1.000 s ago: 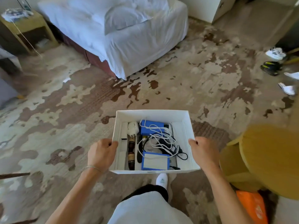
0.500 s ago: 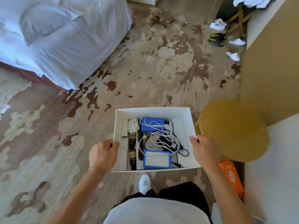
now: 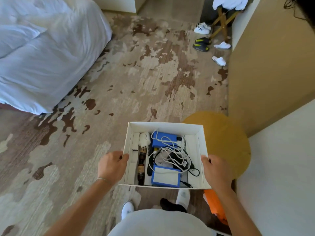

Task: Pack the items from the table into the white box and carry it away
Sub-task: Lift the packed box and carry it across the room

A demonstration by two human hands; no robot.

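I carry the white box in front of my waist, above the carpet. My left hand grips its left wall and my right hand grips its right wall. Inside lie two blue cases, a tangle of white and black cables, small brown bottles along the left side and a white round plug at the far left corner.
A bed with white bedding fills the upper left. A round yellow table stands just right of the box, with an orange bag below it. A tan wall runs along the right. Shoes and slippers lie near a wooden stand far ahead.
My view has swung to the right: the bed slid left, and the tan wall and the shoes came further into view. Both hands keep the same hold on the box.
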